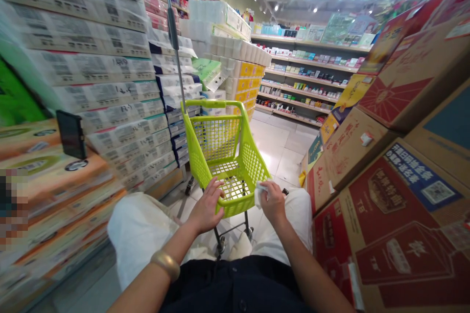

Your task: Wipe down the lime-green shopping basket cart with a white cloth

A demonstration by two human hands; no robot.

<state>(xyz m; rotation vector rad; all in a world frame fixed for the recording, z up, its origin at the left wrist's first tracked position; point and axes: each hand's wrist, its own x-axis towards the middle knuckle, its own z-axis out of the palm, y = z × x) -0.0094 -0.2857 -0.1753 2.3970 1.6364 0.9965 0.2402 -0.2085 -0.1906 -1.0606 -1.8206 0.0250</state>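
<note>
A lime-green plastic shopping cart [249,171] stands between my knees, with nothing in its perforated basket. My left hand [206,208] grips the basket's near left rim, fingers over the edge and thumb on the outer side. In my right hand [272,203] is a crumpled white tissue [259,194], pressed against the near right corner of the rim. The cart's handle bar [207,104] is on the far side. A metal pole [176,63] rises from its far left corner.
Tall stacks of wrapped paper packs [121,68] line the left, with a black phone-like device [71,134] on orange packs. Printed cardboard boxes [396,205] are piled close on my right. Shelves of small goods [304,63] stand beyond the tiled floor [275,142].
</note>
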